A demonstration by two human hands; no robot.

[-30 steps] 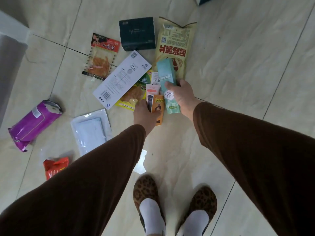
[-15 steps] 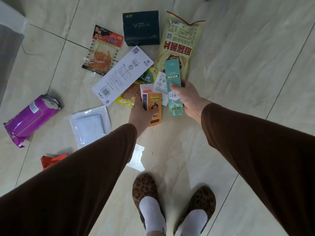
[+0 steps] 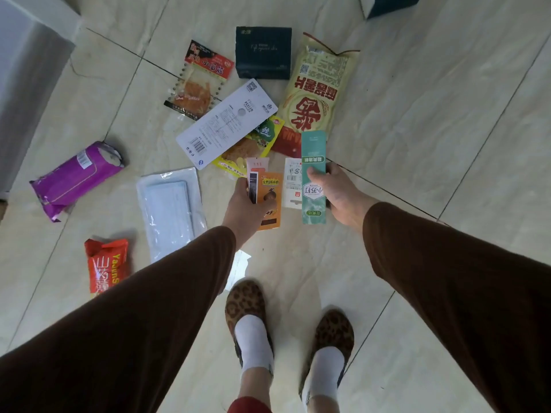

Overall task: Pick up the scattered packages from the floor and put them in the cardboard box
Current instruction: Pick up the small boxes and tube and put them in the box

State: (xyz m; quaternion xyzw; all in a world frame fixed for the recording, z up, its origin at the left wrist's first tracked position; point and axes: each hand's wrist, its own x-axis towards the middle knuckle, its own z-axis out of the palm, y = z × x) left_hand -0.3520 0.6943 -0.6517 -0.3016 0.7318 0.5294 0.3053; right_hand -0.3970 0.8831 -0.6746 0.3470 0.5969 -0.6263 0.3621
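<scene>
My left hand (image 3: 247, 210) grips an orange sachet (image 3: 269, 198) together with a small pink-and-white packet (image 3: 257, 168), held above the floor. My right hand (image 3: 343, 195) holds a long teal toothpaste box (image 3: 313, 177) upright, with a white packet (image 3: 292, 183) behind it. On the floor beyond lie a white peeler card (image 3: 226, 123), a yellow-green snack bag (image 3: 319, 90), a dark box (image 3: 264, 53), a red-topped snack pack (image 3: 199, 80), a yellow-green pickle packet (image 3: 250, 144). No cardboard box is in view.
To the left lie a purple wipes pack (image 3: 74, 180), a clear mask pack (image 3: 170, 210) and a red-orange bag (image 3: 107, 268). A slip of white paper (image 3: 238, 266) lies by my leopard slippers (image 3: 247, 305). Grey furniture (image 3: 26, 84) stands at the left edge; a dark object (image 3: 387, 4) at the top.
Both hands have risen from the pile with their packages, and the view has pulled back so more floor shows, including the whole red-orange bag.
</scene>
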